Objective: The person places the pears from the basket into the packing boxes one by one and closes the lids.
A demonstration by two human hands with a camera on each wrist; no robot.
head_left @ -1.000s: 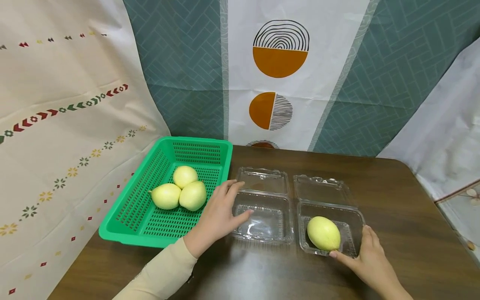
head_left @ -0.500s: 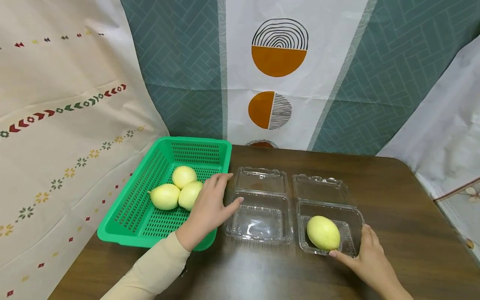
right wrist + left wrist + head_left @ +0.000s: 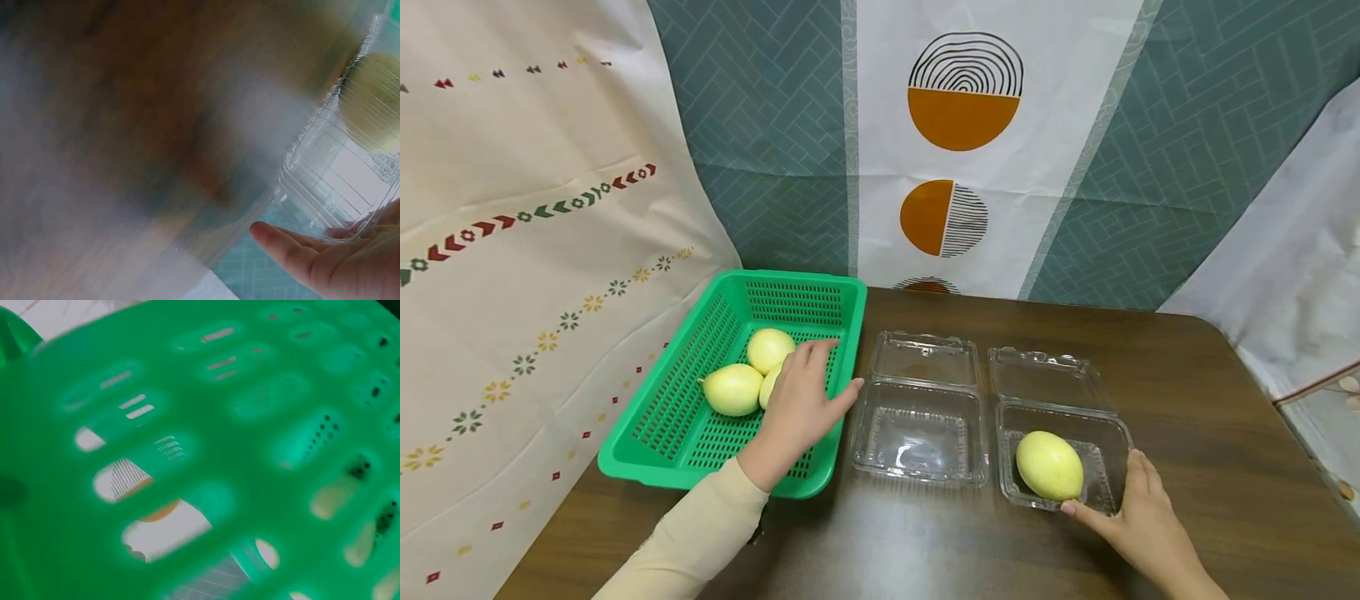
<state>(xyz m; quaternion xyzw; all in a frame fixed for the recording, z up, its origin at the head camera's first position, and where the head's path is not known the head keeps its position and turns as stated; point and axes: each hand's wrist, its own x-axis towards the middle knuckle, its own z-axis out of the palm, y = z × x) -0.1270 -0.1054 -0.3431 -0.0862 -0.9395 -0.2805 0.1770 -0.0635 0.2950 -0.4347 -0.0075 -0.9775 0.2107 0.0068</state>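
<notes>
My left hand (image 3: 802, 406) reaches over the green basket (image 3: 847, 333), fingers extended and thumb apart, partly hiding one of the pale yellow pears (image 3: 732, 390) inside. It holds nothing. The left wrist view is filled by the basket's slotted wall (image 3: 206, 450). At the right, my right hand (image 3: 1138, 521) rests on the near right corner of a clear plastic container (image 3: 1105, 421), thumb on the front rim and fingers along the side. A pear (image 3: 1049, 465) lies in that container. The right wrist view shows the hand (image 3: 331, 256) against the container's ribbed side (image 3: 319, 162).
A second clear container (image 3: 919, 429), its lid (image 3: 925, 360) folded back, stands between the basket and the right container. Both rest on the dark wooden table (image 3: 1210, 417). Patterned cloths (image 3: 790, 125) hang behind and along the left side.
My left hand has moved left, from over the middle container to over the pears in the basket. The right hand stays at the container's corner.
</notes>
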